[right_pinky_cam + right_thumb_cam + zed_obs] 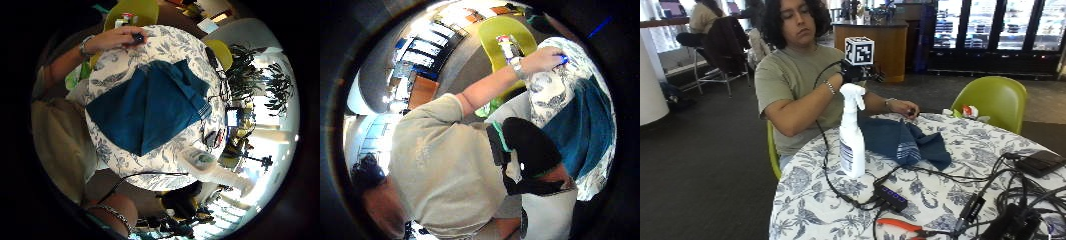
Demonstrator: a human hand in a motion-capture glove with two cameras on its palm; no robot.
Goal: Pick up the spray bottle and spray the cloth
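A white spray bottle [852, 135] stands upright on the round table [953, 150] with the floral cloth cover, near its edge by the person. A dark blue cloth [896, 140] lies crumpled just beyond it; the little finger side palm view shows the cloth [150, 107] spread out and the bottle [205, 162] beside it. My gloved right hand [852, 74] hangs in the air above and behind the bottle's head, touching nothing, its fingers loosely curled. The bare left hand [905, 108] rests on the table past the cloth, holding a small dark object.
Cables run across the table's near side to a black power strip [889, 196]. Orange-handled pliers [903, 226] lie at the front edge and a black device [1039, 162] at the right. A green chair [993, 97] stands behind the table.
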